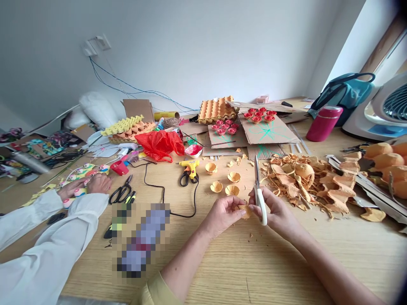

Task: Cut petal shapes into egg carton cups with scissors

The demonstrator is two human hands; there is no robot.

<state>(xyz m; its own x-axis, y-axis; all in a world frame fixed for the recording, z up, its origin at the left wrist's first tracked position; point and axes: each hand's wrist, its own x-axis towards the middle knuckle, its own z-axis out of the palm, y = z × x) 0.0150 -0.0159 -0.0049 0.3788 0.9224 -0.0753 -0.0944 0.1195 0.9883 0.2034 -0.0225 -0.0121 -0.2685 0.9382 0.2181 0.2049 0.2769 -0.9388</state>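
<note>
1. The orange carton piece [244, 211] lies between the two hands, low over the counter [222, 271], with the scissors [260, 202] just to its right.
2. The left hand [222, 217] has its thumb and fingers pinching the piece from the left; the right thumb appears to touch its other edge.
3. The right hand [280, 213] has its fingers curled around the white handles. The scissors' long axis runs away from the person, blades pointing toward the wall, so they stand alongside the piece rather than across it.
4. Four groups of carton cups [233, 177] sit beyond the left hand, mouths up; some look nested.
5. Farther back, a small bowl [193, 151] holds something red, perhaps paint. What the red cup [119, 167] contains cannot be told.
6. Scraps [295, 180] heap loosely beyond the right hand.
</note>
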